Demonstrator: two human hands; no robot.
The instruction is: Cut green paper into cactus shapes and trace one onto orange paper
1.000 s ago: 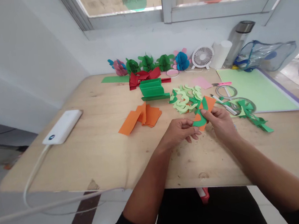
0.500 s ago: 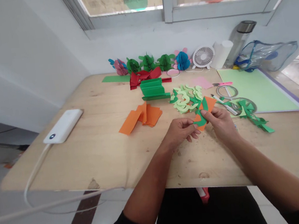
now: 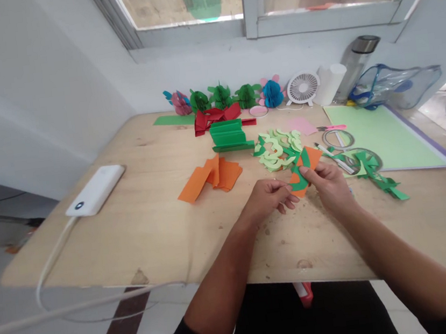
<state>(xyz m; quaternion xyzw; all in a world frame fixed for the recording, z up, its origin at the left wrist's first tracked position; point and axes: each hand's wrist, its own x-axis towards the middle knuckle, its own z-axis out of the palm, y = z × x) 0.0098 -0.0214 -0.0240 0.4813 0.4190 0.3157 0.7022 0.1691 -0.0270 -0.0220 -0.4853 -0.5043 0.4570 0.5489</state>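
Observation:
My right hand (image 3: pixel 331 183) pinches an orange paper (image 3: pixel 313 157) with a curved green paper piece (image 3: pixel 300 182) lying on its face. At the lower left edge of that paper, my left hand (image 3: pixel 272 198) has its thumb and index finger closed on the corner. Just behind the hands is a pile of pale green curved cutouts (image 3: pixel 272 155) mixed with darker green ones. More orange papers (image 3: pixel 227 173) lie to the left, and a folded green paper (image 3: pixel 227 134) sits behind them.
Red folded paper (image 3: pixel 217 116) and honeycomb paper figures (image 3: pixel 221 96) stand toward the wall, beside a small white fan (image 3: pixel 303 88). Green scraps (image 3: pixel 383 180), pink scissors (image 3: pixel 336 127), tape rolls (image 3: pixel 338 138) and a pale green sheet (image 3: pixel 398 137) lie right. A white power bank (image 3: pixel 96 190) is left.
The view has tilted up slightly, so everything appears a little lower. Both hands keep nearly the same position on the orange and green paper.

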